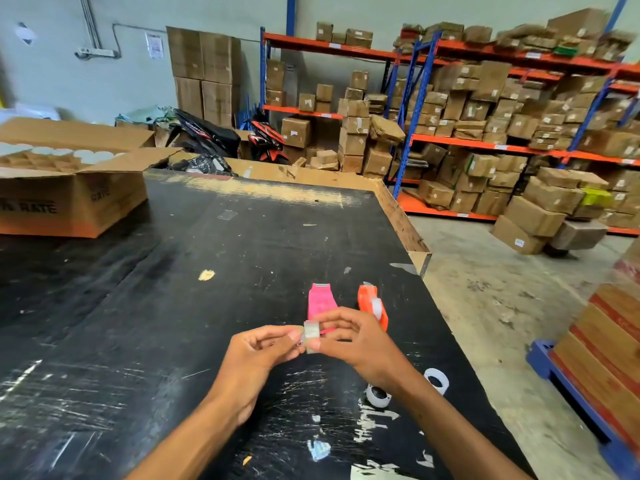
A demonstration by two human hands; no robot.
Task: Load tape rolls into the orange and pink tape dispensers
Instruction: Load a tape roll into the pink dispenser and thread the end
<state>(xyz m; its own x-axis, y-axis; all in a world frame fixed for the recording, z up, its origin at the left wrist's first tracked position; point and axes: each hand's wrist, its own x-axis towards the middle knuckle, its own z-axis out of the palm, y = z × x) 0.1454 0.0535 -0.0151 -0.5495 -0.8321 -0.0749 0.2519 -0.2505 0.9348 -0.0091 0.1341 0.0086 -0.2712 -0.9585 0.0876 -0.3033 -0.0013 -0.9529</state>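
Observation:
A small clear tape roll (311,336) is pinched between my left hand (263,351) and my right hand (353,337), held just above the black table (173,306). Right behind the roll lies the pink tape dispenser (321,300), flat on the table, its near end hidden by my fingers. To its right stands the orange tape dispenser (371,304) with a whitish roll showing in its side. Two more white tape rolls, one (378,396) and another (437,380), lie on the table near my right forearm.
An open cardboard box (69,199) holding several rolls stands at the table's far left. The table's right edge (419,258) drops to a concrete floor. Shelves stacked with cartons (485,133) fill the background. A blue pallet with boxes (588,375) is at right.

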